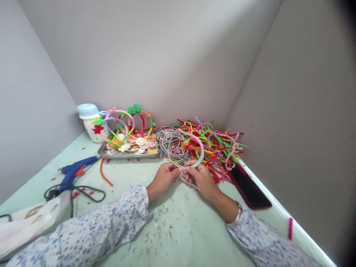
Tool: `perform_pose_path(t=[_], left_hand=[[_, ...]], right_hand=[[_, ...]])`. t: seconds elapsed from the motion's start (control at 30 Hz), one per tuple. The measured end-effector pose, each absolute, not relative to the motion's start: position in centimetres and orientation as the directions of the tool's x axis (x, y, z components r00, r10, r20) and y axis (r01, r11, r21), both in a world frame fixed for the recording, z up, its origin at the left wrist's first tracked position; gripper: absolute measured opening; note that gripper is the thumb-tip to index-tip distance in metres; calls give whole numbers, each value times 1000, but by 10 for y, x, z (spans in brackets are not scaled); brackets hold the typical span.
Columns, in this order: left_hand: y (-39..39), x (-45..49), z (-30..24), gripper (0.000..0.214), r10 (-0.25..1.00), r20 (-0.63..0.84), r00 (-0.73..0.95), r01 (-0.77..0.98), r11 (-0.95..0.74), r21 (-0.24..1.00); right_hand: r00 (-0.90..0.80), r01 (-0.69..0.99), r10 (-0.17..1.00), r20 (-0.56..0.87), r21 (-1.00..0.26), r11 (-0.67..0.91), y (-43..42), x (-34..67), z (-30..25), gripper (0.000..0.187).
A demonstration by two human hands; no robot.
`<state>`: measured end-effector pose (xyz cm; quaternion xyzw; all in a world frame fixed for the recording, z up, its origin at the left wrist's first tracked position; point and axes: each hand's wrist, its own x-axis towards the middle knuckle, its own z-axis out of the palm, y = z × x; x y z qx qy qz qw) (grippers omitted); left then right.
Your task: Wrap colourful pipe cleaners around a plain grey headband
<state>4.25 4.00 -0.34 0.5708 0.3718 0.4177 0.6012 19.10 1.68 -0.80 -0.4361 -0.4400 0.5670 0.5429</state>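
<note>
My left hand [164,177] and my right hand [200,177] meet at the middle of the pale green table [172,222]. Both pinch a thin hairband [194,144] partly wrapped in pink and mint pipe cleaner, which arches up from my fingers. A loose pink end of pipe cleaner trails below my right hand. Just beyond the hands lie a bundle of bare wire hairbands [169,142] and a big heap of coloured pipe cleaners [217,142].
A metal tray [103,151] of seashells holds finished decorated hairbands [126,120]. A white jar with a blue lid [91,122] stands behind it. A blue glue gun [73,172] with black cord lies left. A dark phone [249,187] rests right. Grey walls close in.
</note>
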Motion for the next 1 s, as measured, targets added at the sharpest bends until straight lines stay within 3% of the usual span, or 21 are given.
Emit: perform_pose_path(t=[0.5,1.0], left_hand=[[41,44,-2,23,928,11,373,-73,17,997],[43,43,-2,13,917,-11,399,-73,44,996]], right_hand=[[-47,-251,999,-15,-968,-26,18,192,-8,17],[-19,-138,999,34,-990,31,14,190,-5,16]])
